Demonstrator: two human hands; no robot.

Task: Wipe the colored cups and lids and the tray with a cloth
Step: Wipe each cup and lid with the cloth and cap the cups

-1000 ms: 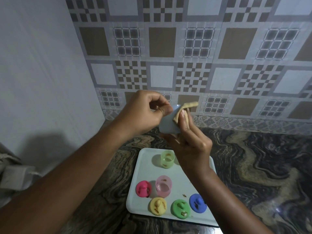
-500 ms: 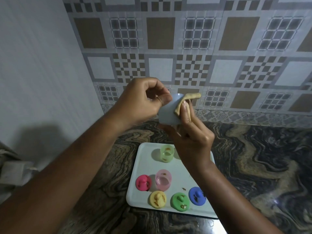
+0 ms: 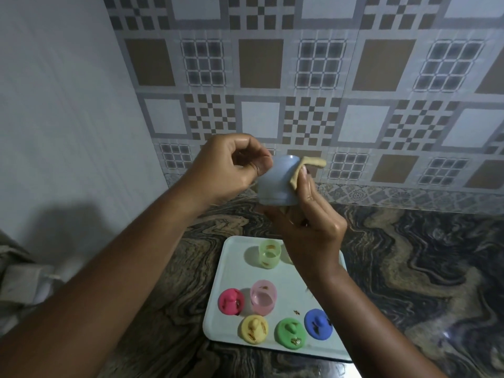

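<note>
A pale blue cup (image 3: pixel 275 182) is held up above the counter, base towards me. My left hand (image 3: pixel 227 167) pinches its upper edge. My right hand (image 3: pixel 311 216) presses a tan cloth (image 3: pixel 300 170) against the cup's right side and cradles it from below. On the white tray (image 3: pixel 231 257) stand a green cup (image 3: pixel 269 253) and a pink cup (image 3: pixel 263 296). Along the tray's near edge lie a pink lid (image 3: pixel 231 301), a yellow lid (image 3: pixel 254 329), a green lid (image 3: pixel 290 333) and a blue lid (image 3: pixel 318 324), some with brown specks on them.
The tray rests on a dark marbled counter (image 3: pixel 409 268) that meets a patterned tile wall (image 3: pixel 300 105) behind and a plain white wall (image 3: pixel 68 118) on the left. A pale cloth-like bundle (image 3: pixel 24 285) lies at the far left edge.
Both hands and the blue cup stay raised together; the cup has turned slightly in my grip and the cloth has slid a little along its side.
</note>
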